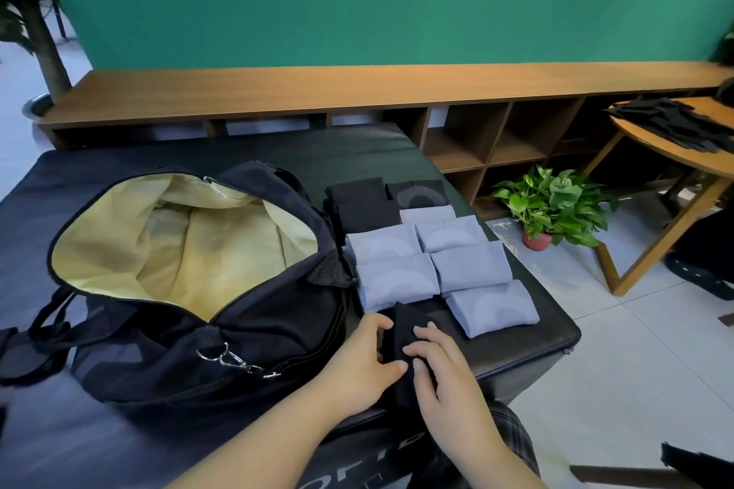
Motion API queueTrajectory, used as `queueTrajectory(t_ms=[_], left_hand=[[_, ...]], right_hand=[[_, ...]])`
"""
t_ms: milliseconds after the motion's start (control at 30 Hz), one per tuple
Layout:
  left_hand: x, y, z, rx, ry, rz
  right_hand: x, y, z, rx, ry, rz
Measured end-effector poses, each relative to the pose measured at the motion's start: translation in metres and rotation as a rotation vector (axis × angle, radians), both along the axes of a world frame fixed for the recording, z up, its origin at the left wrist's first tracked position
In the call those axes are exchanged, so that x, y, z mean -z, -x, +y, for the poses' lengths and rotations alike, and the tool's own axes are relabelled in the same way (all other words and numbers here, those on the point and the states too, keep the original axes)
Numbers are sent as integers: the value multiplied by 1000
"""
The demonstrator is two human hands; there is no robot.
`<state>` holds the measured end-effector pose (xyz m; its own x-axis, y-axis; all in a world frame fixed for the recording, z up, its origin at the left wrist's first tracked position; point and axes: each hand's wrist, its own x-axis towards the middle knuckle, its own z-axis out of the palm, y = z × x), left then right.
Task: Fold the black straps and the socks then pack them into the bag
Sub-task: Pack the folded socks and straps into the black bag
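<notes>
Head camera looks down on a dark padded desk point(246, 147) with a large black duffel bag point(190, 290) lying on its left part. Its zipper is wide open and the pale yellow lining point(178, 246) shows inside; no packed item can be seen in it. Just right of the bag, folded socks lie in two rows: six light grey folded sock bundles point(437, 262) in the near and middle part, and three black folded sock bundles point(381, 195) at the far end. At the near edge of the desk, touching the nearest grey bundles, lies one black folded piece of fabric point(409, 333); I cannot tell if it is a sock or a strap. The left hand point(361, 365) rests at its left side with curled fingers touching the edge of it, thumb near the middle. The right hand point(441, 369) lies on top of it, fingers bent and pressing the fabric down. Far right, a pile of black straps point(675, 123) lies on a round wooden side table point(651, 147). A green potted plant point(552, 206) stands on the tiled floor between desk and side table.
</notes>
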<state>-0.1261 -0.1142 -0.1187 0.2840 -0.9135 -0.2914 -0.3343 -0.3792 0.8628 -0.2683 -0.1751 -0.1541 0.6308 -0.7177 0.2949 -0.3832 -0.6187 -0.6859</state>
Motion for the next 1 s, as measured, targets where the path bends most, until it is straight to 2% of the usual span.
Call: queueTrajectory(t_ms=[200, 400, 567, 700, 867, 1000], left_hand=[[-19, 4, 4, 16, 176, 80], [-52, -12, 19, -56, 335, -34], [-72, -33, 38, -208, 433, -56], [-91, -56, 60, -303, 483, -39], [-108, -90, 92, -441, 529, 62], [-114, -114, 114, -528, 578, 66]], right_hand=[[-18, -7, 5, 24, 51, -126], [-50, -32, 4, -62, 94, -203], [-78, -65, 9, -113, 152, -223], [-102, -91, 20, -153, 92, -192], [-126, -126, 43, -300, -59, -149], [-136, -157, 61, -391, -171, -127]])
